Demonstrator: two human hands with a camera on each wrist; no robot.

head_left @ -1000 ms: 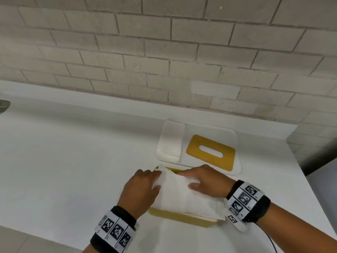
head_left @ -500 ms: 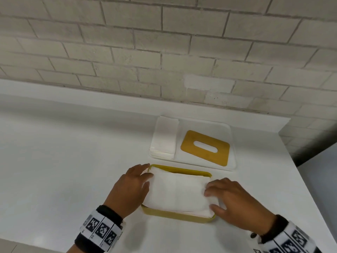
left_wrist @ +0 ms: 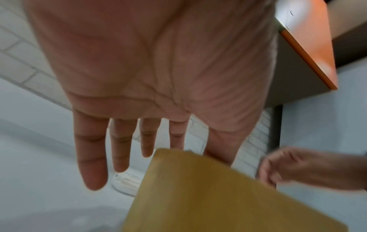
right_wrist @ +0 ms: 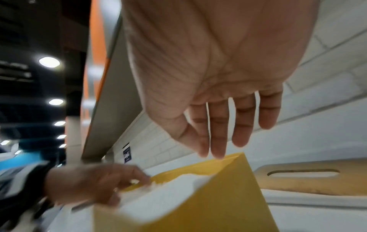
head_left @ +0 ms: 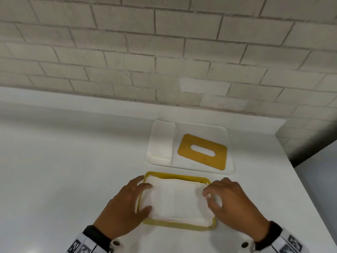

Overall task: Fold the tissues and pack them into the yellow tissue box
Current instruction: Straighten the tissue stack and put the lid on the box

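Observation:
The yellow tissue box (head_left: 177, 227) stands open near the counter's front edge with white folded tissues (head_left: 175, 199) lying flat in it. My left hand (head_left: 140, 197) is at the box's left end, fingers straight, index finger and thumb touching the tissues' left edge. At the right end my right hand (head_left: 209, 198) hovers with relaxed fingers at the tissues' right edge. The left wrist view shows the box wall (left_wrist: 198, 196) below straight fingers (left_wrist: 119, 149). The right wrist view shows the tissues (right_wrist: 168, 196) in the box (right_wrist: 228, 196) under my right fingers (right_wrist: 218, 133).
Behind the box lies a white tray (head_left: 230, 161) with a stack of unfolded tissues (head_left: 160, 143) on its left and the slotted yellow lid (head_left: 202, 151) on its right. A brick wall rises behind the counter. The counter's edge drops off at the right.
My right hand has slid off the top of the tissues to the box's right end. The top tissue has settled flat inside the box. The left hand stays at the left end.

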